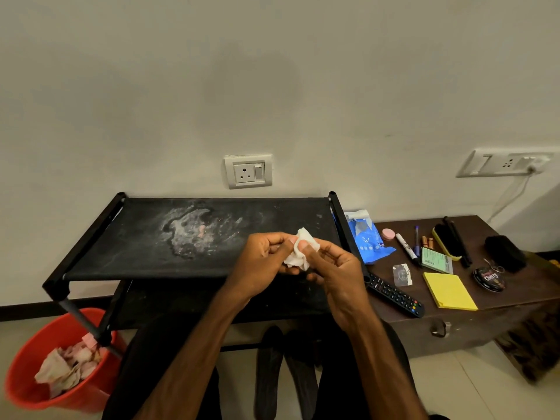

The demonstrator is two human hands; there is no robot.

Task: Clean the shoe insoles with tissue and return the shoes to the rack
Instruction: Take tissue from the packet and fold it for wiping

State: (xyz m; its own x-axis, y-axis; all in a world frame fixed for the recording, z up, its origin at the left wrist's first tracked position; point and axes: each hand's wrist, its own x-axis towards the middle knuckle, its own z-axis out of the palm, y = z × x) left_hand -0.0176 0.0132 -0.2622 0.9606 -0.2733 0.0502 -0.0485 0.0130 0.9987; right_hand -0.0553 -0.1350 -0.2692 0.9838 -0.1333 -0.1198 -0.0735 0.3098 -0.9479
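Note:
A crumpled white tissue [300, 251] is pinched between my left hand [260, 262] and my right hand [336, 268], both held above the front right part of the black shoe rack [145, 262]. The rack's top shelf carries a whitish dusty stain [194, 231]. Two dark insoles [285, 371] lie side by side on the floor between my knees, below the hands. No shoes are visible.
A red bucket [27, 386] with used tissues stands at the lower left by the rack's leg. To the right is a low brown chest [454, 325] with a blue tissue packet [368, 241], remote [394, 295], yellow sticky notes [448, 291], pens, brushes and a polish tin [489, 278].

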